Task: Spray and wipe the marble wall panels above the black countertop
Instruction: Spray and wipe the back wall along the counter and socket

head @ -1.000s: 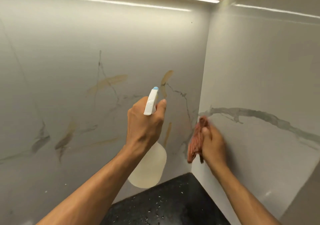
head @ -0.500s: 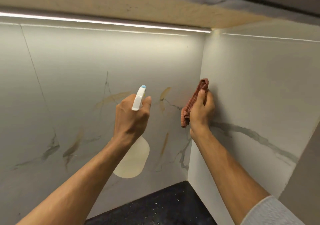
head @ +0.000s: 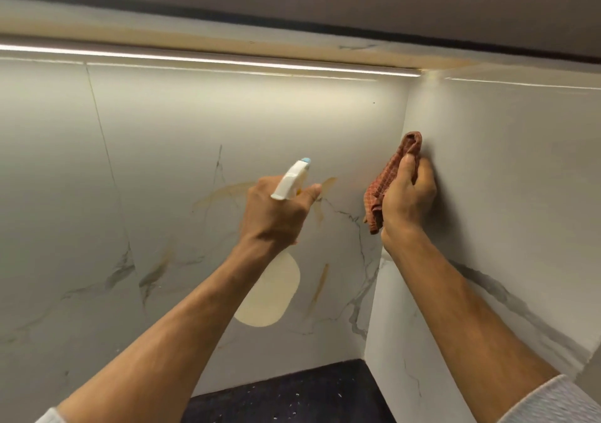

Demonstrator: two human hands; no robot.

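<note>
both forearms bare and raised, left hand [head: 276, 214] fisted at centre, knuckles toward camera, right hand [head: 408, 195] higher, fingers curled closed, palm side pressed flat against surface, pale sleeve cuffs at elbows

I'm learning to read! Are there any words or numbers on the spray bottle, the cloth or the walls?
None: no words, numbers or signs can be read anywhere.
Spray bottle in the left hand: plain, no label showing.
Cloth in the right hand: only a checked pattern.
Marble wall panels: only grey and tan veins.
Black countertop: only pale specks.
</note>
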